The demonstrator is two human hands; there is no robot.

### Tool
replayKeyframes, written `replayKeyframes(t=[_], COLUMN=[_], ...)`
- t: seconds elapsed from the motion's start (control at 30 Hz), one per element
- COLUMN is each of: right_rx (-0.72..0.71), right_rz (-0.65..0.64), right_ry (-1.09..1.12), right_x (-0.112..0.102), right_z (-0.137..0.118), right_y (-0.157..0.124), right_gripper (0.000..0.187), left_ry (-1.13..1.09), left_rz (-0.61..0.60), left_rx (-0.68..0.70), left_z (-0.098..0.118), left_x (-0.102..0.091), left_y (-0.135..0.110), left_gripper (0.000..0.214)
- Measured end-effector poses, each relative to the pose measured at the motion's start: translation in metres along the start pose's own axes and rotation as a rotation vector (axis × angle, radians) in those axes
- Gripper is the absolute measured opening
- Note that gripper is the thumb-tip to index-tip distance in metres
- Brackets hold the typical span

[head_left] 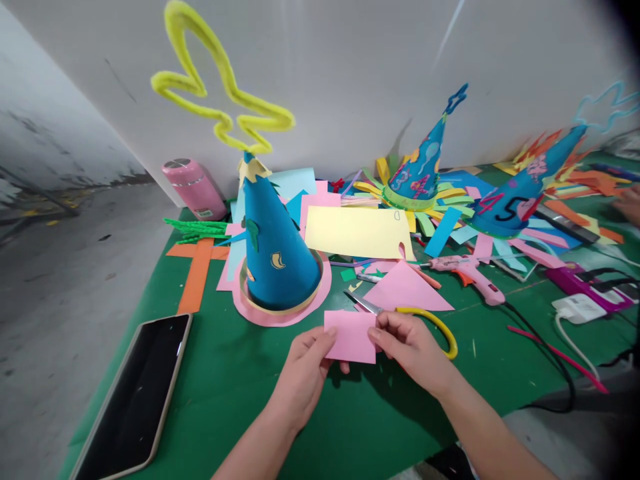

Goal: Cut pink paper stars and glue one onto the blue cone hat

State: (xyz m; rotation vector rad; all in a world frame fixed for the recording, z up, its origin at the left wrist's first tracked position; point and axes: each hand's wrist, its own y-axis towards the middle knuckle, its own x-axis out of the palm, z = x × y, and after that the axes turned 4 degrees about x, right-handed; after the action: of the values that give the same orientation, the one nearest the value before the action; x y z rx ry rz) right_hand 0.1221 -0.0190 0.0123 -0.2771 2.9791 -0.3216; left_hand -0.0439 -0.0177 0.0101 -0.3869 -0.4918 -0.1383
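Observation:
Between my two hands is a small pink paper rectangle [351,339], held up above the green tabletop. My left hand [306,370] pinches its left edge, thumb in front. At the right edge, my right hand [413,347] grips it between thumb and fingers. Just beyond lie yellow-handled scissors [430,320], partly hidden by my right hand, and a pink paper triangle [405,288]. To the left of the hands stands a blue cone hat [280,257] on a pink paper brim [310,308], topped with a yellow fuzzy wire shape [220,77].
A phone [137,393] lies at the left edge. A pink glue gun [470,273] with a black cord rests right. Behind are a pink flask [195,189], cream paper [357,232] and two decorated hats [420,167]. Another person's hand [627,203] shows at far right.

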Motion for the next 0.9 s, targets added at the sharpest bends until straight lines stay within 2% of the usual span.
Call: replayKeyframes(t=[0.1,0.2,0.33,0.43,0.6,0.73,0.9], right_rx=[-0.043,-0.168,-0.354,-0.393,-0.358,-0.214,-0.091], right_rz=[0.061,0.155,0.133,0.103,0.083,0.101,0.08], right_ry=[-0.018,-0.148,-0.327,-0.391,-0.34,-0.188,0.022], right_x=[-0.003,-0.008,-0.011,-0.011,-0.009,-0.006,-0.001], right_z=[0.003,0.007,0.007,0.004,0.003,0.007,0.006], right_y=[-0.002,-0.005,-0.006,-0.007,-0.008,-0.008,-0.007], right_gripper=[0.011,0.022,0.026,0.027,0.022,0.015,0.018], left_ry=[-0.013,-0.043,-0.071,-0.084,-0.068,-0.045,-0.022], left_rz=[0.036,0.058,0.071,0.063,0.057,0.043,0.027], left_rx=[-0.005,0.002,-0.004,0.0,0.004,0.015,0.009], left_z=[0.0,0.0,-0.001,-0.002,-0.003,-0.002,-0.002], left_x=[-0.001,-0.002,-0.002,-0.003,-0.004,-0.003,-0.003], left_y=[0.001,0.002,0.002,0.002,0.004,0.004,0.001], left_gripper=[0.022,0.022,0.02,0.02,0.019,0.021,0.022])
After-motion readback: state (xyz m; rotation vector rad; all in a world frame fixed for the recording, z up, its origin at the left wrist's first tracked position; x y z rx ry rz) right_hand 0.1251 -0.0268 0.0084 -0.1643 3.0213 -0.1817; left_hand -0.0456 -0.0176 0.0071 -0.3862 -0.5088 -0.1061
